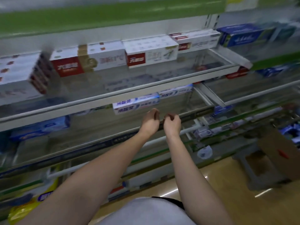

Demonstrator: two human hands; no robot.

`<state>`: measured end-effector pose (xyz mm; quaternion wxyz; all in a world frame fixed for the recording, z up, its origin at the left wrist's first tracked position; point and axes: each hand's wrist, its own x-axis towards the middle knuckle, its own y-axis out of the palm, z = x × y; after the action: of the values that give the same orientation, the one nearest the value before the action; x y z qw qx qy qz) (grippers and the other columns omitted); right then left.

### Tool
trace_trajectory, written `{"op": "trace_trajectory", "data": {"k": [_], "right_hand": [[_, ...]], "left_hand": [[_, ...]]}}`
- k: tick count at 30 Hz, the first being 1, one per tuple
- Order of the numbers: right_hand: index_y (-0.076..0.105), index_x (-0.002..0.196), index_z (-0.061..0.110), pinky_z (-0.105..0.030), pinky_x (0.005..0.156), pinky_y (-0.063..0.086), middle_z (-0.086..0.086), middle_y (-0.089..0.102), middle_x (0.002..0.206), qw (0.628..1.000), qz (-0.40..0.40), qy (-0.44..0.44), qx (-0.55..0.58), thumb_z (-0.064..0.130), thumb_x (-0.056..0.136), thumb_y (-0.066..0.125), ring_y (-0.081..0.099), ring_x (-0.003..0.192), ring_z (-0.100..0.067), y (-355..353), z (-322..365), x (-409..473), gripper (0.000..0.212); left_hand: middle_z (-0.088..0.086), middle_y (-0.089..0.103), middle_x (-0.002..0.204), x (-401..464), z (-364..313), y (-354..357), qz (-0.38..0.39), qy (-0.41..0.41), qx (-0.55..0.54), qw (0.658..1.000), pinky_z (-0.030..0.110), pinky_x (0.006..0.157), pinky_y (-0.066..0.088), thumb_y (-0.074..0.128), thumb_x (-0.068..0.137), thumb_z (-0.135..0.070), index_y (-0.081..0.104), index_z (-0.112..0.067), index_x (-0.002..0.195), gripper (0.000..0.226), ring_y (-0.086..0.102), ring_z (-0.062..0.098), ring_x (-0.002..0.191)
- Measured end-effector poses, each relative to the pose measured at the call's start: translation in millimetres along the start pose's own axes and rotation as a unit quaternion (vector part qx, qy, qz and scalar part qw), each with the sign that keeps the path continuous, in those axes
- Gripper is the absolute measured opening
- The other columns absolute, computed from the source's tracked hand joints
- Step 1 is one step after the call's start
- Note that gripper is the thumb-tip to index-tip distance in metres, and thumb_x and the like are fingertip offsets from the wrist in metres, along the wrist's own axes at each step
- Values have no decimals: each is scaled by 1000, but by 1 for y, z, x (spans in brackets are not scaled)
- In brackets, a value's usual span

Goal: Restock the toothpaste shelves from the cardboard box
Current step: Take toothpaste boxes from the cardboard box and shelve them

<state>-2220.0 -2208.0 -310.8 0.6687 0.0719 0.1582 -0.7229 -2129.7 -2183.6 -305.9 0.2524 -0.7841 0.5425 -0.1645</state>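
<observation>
Across the upper left of the frame, white and red toothpaste cartons sit in a row on a clear-fronted shelf, running toward the upper right, where blue cartons continue the line. That row looks well stocked at the back, though bare shelf shows in front of it.

Below, at left centre, a lone blue carton lies on the next shelf with much bare shelf around it. At the middle of the frame a short run of blue and white cartons sits just behind the hands, with open shelf to its right.

Both arms reach in from the bottom of the frame. The left hand and the right hand hover close together at the dark front rail of that shelf, fingers loosely curled, holding nothing as far as the blurred view shows. Whether they touch the rail is unclear.

At the right edge, lower down, the cardboard box rests on a grey stool on the shiny floor, well apart from the hands.

Judging by the gaps, restocking is partly done: the middle shelf has plenty of room left. The raised front rails are the edges to clear when sliding cartons in.
</observation>
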Motion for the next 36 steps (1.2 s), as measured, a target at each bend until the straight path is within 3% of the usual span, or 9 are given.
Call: {"op": "trace_trajectory", "data": {"k": [8, 13, 15, 19, 21, 26, 28, 33, 36], "right_hand": [[59, 129, 7, -32, 101, 44, -7, 60, 120, 1000, -2, -4, 16, 6, 102, 47, 57, 117, -25, -50, 33, 65, 29], [57, 86, 13, -15, 57, 42, 2, 49, 83, 996, -18, -59, -67, 1, 100, 41, 49, 76, -14, -44, 39, 99, 24], [51, 77, 12, -14, 52, 44, -2, 47, 81, 998, -24, -39, -48, 0, 100, 36, 48, 72, -15, -44, 37, 118, 29], [59, 120, 3, -24, 88, 48, -11, 61, 114, 998, 18, -29, -54, -2, 100, 45, 60, 107, -25, -51, 41, 144, 25], [57, 130, 3, -26, 93, 45, -12, 61, 123, 996, 28, -13, -86, 3, 100, 49, 59, 118, -27, -50, 38, 153, 31], [52, 133, 3, -28, 96, 45, -8, 58, 119, 998, 34, -24, -41, 6, 97, 54, 58, 113, -28, -57, 40, 183, 36], [52, 131, 5, -41, 100, 51, -13, 60, 120, 998, 50, -20, -37, 5, 94, 55, 61, 108, -31, -63, 39, 198, 37], [53, 129, 9, -44, 94, 56, -2, 59, 98, 991, 123, -33, -44, -1, 91, 55, 66, 99, -29, -79, 40, 227, 39], [48, 142, 11, -48, 102, 52, -9, 61, 119, 982, 163, -65, -70, 2, 92, 54, 65, 108, -34, -87, 40, 226, 51]], "left_hand": [[12, 59, 134, 53, -50, 68, -19, -14, 61, 998, 23, 100, 39, 50, 90, 4, 60, -7, 130, 43, 55, 26, 125], [14, 43, 151, 83, -43, 71, -5, 21, 159, 987, 32, 113, 31, 47, 87, 6, 42, -9, 148, 64, 37, 26, 141], [12, 26, 162, 92, -35, 70, 30, 81, 241, 967, 35, 123, 19, 47, 84, 8, 26, -8, 157, 77, 21, 25, 151], [5, 13, 166, 114, -29, 76, 17, 130, 286, 949, 38, 125, 16, 54, 77, 10, 13, -15, 160, 96, 7, 23, 154], [4, 6, 168, 116, -31, 84, 28, 105, 289, 951, 40, 124, 19, 56, 78, 8, 11, -18, 161, 98, 1, 22, 155], [6, 2, 167, 120, -46, 105, -14, 57, 301, 952, 40, 119, 28, 62, 81, 2, 21, -19, 158, 90, -1, 26, 154], [7, 4, 167, 123, -49, 114, -30, 38, 313, 948, 41, 118, 33, 60, 80, 5, 26, -18, 156, 87, -1, 26, 154], [6, 15, 163, 127, -57, 128, -72, -10, 331, 941, 42, 117, 35, 62, 79, 5, 33, -20, 153, 83, 8, 26, 152], [3, 20, 161, 123, -64, 136, -66, -24, 326, 943, 44, 112, 40, 63, 78, 3, 33, -21, 152, 83, 9, 24, 151]]}}
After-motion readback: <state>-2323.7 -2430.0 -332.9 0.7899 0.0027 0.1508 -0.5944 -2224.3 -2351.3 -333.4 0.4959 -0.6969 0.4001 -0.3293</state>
